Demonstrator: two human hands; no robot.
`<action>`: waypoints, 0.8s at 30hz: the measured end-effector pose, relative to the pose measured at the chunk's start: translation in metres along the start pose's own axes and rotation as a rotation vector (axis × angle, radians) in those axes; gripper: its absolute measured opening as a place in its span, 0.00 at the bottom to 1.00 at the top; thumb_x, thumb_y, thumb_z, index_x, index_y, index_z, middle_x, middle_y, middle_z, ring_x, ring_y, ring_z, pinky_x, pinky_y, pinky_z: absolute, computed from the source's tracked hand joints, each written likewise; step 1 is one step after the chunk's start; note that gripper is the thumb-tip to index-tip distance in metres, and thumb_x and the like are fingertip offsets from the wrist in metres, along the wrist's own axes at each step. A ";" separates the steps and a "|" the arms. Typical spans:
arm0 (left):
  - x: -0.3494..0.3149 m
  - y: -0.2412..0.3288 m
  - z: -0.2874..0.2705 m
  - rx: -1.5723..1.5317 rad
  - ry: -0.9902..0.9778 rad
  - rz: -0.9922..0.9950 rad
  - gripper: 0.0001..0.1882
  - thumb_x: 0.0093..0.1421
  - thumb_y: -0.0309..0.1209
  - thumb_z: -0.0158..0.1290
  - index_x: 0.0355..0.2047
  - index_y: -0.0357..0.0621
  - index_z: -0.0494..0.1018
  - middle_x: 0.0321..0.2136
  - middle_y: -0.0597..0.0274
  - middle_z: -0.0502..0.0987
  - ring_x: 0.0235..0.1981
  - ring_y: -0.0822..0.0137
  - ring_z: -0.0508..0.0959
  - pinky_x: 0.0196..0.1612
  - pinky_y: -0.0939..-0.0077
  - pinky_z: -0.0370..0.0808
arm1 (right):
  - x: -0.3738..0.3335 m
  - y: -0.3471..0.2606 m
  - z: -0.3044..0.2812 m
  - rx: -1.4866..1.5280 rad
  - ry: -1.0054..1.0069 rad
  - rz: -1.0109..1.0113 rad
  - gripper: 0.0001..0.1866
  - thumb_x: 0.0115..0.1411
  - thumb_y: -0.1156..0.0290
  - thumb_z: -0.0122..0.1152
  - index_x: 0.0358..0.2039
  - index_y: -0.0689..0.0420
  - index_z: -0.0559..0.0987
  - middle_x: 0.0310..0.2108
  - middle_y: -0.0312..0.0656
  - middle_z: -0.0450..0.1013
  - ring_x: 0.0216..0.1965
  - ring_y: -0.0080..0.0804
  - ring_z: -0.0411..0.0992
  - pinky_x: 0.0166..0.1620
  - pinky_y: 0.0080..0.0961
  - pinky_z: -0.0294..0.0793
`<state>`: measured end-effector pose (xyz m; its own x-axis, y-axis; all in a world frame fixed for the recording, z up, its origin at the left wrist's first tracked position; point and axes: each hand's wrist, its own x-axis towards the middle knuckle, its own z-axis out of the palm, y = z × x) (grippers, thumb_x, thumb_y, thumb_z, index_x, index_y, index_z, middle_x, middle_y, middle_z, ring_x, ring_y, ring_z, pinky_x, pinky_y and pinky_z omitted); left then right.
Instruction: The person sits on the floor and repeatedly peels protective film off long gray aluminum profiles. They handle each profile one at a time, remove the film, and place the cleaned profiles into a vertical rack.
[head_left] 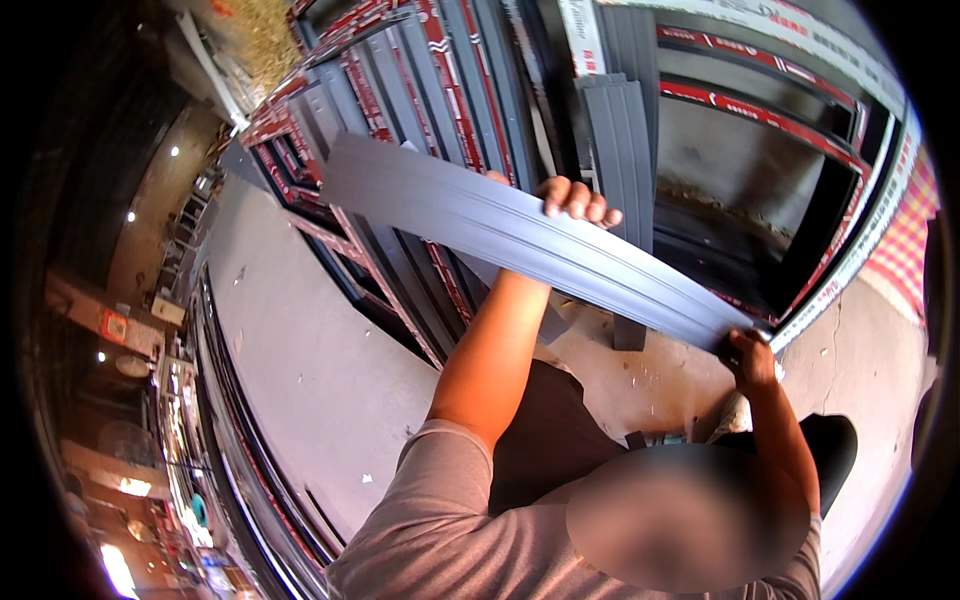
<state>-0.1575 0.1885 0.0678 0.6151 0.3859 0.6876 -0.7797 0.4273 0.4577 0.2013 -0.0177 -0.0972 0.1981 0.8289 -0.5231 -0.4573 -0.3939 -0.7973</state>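
A long grey ribbed metal slat lies slantwise across the view, its far end up to the left and its near end down to the right. My left hand reaches beneath it, fingers curled over its upper edge around the middle. At the slat's lower right end, my right hand is closed on the corner; part of its grip is hidden. Just beyond the slat, more grey ribbed slats stand upright against a dark window-like frame.
Stacked frames with red and white film strips lean at the upper left. A large dark frame stands at the right beside a checked cloth. Long metal bars lie along the left of the concrete floor.
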 end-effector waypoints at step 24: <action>-0.001 -0.009 -0.004 -0.031 0.296 -0.106 0.42 0.51 0.83 0.49 0.24 0.53 0.74 0.28 0.63 0.77 0.40 0.59 0.79 0.66 0.48 0.67 | 0.023 0.027 -0.036 -0.219 -0.005 0.047 0.34 0.66 0.56 0.69 0.63 0.66 0.69 0.59 0.52 0.71 0.60 0.50 0.71 0.58 0.50 0.76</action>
<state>-0.1508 0.1875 0.0601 0.7039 0.5570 0.4407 -0.7080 0.5008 0.4979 0.2245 -0.0238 -0.1415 0.1768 0.8092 -0.5603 -0.2669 -0.5086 -0.8186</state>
